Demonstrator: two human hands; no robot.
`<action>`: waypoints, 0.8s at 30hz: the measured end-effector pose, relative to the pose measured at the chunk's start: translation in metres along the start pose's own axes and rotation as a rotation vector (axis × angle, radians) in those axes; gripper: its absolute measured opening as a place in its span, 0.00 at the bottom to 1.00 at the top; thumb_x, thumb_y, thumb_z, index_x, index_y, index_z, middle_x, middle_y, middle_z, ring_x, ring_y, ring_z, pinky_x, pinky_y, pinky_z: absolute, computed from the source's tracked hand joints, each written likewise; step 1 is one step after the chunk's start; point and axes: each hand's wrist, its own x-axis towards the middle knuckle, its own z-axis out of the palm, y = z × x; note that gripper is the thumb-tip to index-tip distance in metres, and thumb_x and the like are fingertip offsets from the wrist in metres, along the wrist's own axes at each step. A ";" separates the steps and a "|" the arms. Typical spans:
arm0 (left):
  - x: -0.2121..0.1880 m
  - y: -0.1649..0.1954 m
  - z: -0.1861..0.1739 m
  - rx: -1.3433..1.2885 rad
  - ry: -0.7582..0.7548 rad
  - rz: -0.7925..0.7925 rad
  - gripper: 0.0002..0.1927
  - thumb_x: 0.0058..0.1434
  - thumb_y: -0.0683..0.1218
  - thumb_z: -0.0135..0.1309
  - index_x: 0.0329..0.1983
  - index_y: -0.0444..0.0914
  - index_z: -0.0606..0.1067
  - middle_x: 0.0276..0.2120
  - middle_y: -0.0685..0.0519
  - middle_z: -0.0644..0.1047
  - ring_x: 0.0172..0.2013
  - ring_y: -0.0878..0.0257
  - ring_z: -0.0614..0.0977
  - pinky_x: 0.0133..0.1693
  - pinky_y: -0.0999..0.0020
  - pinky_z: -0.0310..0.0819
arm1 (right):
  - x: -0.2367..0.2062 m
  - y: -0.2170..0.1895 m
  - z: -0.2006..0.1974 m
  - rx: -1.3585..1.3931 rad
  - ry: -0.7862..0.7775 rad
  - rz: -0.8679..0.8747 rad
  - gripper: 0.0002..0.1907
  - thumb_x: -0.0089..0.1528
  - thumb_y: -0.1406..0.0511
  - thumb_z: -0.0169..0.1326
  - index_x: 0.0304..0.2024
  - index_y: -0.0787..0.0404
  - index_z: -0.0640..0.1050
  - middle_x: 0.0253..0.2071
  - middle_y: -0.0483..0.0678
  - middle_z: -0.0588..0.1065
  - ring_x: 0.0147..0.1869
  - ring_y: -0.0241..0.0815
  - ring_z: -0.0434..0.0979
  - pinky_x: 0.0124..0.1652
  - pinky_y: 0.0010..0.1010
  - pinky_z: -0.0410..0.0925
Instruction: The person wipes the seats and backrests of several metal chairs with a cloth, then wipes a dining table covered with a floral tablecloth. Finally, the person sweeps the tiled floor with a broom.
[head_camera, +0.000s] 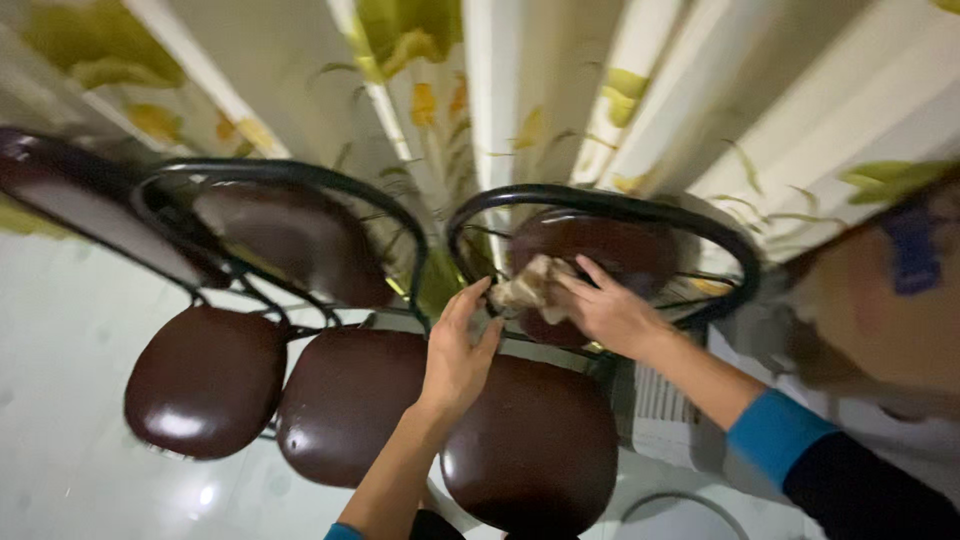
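My right hand (605, 310) presses a crumpled beige cloth (528, 285) against the dark brown padded backrest (610, 255) of the nearest chair, inside its black metal frame (600, 205). To the left of the cloth, my left hand (458, 350) rests with its fingers on the lower edge of that frame, above the chair's brown seat (530, 450). Both sleeves are dark with blue cuffs.
Two more chairs of the same kind stand in a row to the left, with brown seats (345, 400) (205, 380) and a backrest (290, 240). A cream curtain with yellow-green flowers (440, 90) hangs behind. The floor is pale glossy tile (60, 330). A blurred object (880, 310) sits at the right.
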 end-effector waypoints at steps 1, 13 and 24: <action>0.001 0.007 0.008 0.046 -0.009 0.018 0.27 0.61 0.41 0.58 0.65 0.35 0.70 0.59 0.43 0.76 0.57 0.51 0.79 0.50 0.60 0.78 | -0.003 -0.003 -0.002 0.013 -0.011 0.029 0.23 0.54 0.62 0.52 0.51 0.60 0.80 0.61 0.44 0.75 0.75 0.45 0.63 0.70 0.62 0.46; -0.013 0.035 0.053 0.074 -0.139 -0.059 0.27 0.64 0.45 0.56 0.66 0.38 0.70 0.56 0.45 0.77 0.50 0.55 0.80 0.47 0.62 0.77 | -0.083 -0.076 -0.020 0.236 0.255 0.911 0.25 0.59 0.71 0.57 0.59 0.57 0.78 0.62 0.48 0.76 0.72 0.50 0.70 0.73 0.74 0.42; -0.039 0.052 0.037 -0.536 -0.230 -0.445 0.40 0.59 0.54 0.61 0.70 0.39 0.58 0.61 0.46 0.71 0.61 0.55 0.74 0.58 0.59 0.71 | -0.038 -0.074 -0.107 2.016 0.736 1.322 0.17 0.70 0.61 0.49 0.56 0.64 0.78 0.46 0.46 0.79 0.49 0.34 0.76 0.49 0.27 0.69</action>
